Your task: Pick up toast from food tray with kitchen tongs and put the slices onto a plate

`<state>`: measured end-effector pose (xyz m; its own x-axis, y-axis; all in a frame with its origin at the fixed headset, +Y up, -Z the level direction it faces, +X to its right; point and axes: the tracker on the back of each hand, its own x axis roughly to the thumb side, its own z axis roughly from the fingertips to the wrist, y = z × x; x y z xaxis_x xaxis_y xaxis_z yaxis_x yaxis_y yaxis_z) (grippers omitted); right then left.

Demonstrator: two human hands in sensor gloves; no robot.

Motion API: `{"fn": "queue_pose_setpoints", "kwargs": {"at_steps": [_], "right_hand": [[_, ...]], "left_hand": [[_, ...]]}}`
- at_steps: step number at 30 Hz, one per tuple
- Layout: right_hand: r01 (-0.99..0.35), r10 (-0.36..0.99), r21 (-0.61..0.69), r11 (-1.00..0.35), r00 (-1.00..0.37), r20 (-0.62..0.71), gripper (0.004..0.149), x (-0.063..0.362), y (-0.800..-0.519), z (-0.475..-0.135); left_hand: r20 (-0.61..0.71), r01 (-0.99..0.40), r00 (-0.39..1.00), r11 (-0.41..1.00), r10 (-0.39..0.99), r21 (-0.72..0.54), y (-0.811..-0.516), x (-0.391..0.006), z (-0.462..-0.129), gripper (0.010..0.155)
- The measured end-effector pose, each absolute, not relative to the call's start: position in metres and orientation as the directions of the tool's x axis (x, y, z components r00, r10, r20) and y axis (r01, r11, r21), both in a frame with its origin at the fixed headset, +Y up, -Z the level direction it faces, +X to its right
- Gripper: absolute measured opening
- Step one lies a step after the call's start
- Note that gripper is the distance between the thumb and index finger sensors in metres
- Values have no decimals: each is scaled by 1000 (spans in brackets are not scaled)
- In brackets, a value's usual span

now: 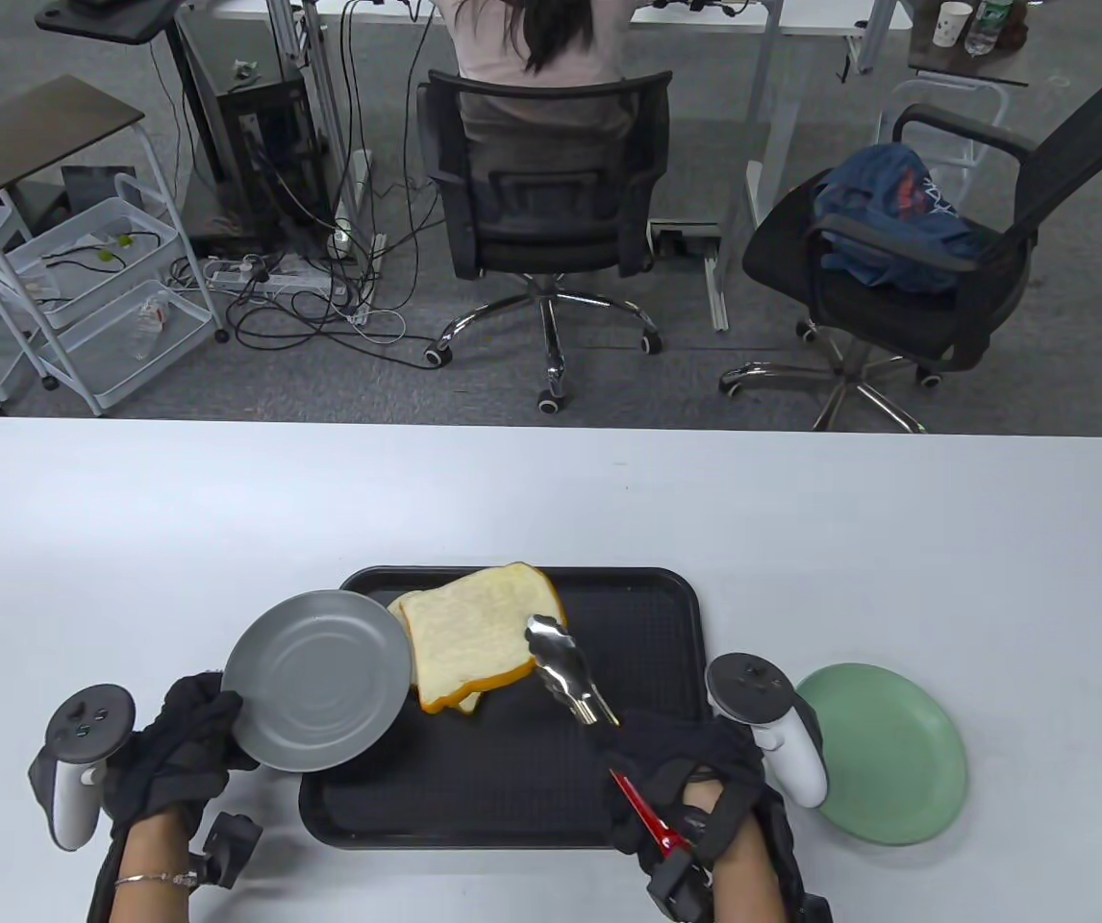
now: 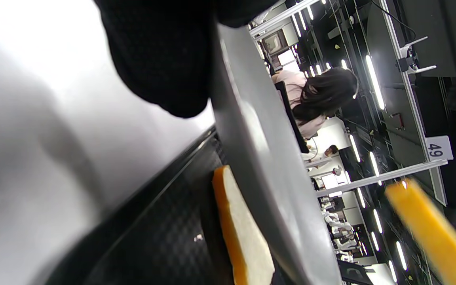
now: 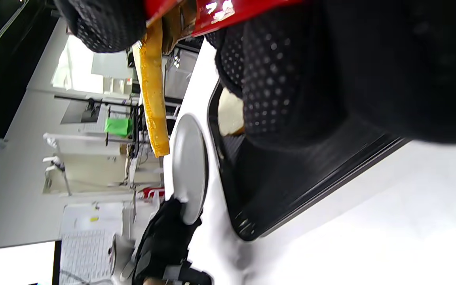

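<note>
A black food tray [image 1: 532, 788] lies at the table's near edge. My right hand [image 1: 676, 779] grips the red-handled metal tongs [image 1: 565, 673], whose tips pinch the right edge of a toast slice [image 1: 474, 630] held up over the tray's left half. Its orange crust [image 3: 154, 91] shows edge-on in the right wrist view. A second slice [image 2: 244, 237] lies on the tray beneath. My left hand [image 1: 214, 716] holds a grey plate [image 1: 318, 681] by its rim, tilted over the tray's left edge, just left of the raised toast.
A pale green plate [image 1: 883, 755] sits on the table right of the tray, beside my right hand. Beyond the table's far edge stand two office chairs, and a person sits at a desk.
</note>
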<state>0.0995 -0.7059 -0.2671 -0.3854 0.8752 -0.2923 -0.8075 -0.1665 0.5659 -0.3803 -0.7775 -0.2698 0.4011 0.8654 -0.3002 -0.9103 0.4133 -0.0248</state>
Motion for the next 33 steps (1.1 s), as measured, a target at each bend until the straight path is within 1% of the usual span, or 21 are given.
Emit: {"fn": "queue_pose_setpoints", "kwargs": {"at_steps": [3,7,13,19,25,29,31,33], "right_hand": [[-781,873,603,-164,-399,-280,71,73,-706,-271],[-762,871,633,-139,-398,-289,71,41,-713,-276],[-739,839,658,-146,-445,-314,72,13,-729,-279],[-726,816,670,-155,-476,-327,72,1,-739,-279],[-707,798,684,-178,-511,-320,73,-3,-740,-279],[-709,796,685,-167,-507,-331,74,-2,-741,-279],[-708,792,686,-167,-511,-335,76,-1,-740,-279],[-698,797,700,-153,-505,-330,82,0,-739,-279]], "left_hand": [[-295,-910,404,413,866,-35,-778,-378,-270,59],[-292,-914,399,404,869,-45,-778,-377,-271,59],[-287,-919,390,391,875,-57,-779,-375,-272,59],[-280,-927,372,369,885,-68,-779,-375,-271,59],[-278,-930,365,359,889,-75,-779,-374,-271,59],[-276,-934,357,350,892,-78,-779,-373,-271,59],[-278,-930,365,359,888,-76,-779,-374,-271,59],[-283,-930,367,361,886,-76,-780,-374,-271,59]]}}
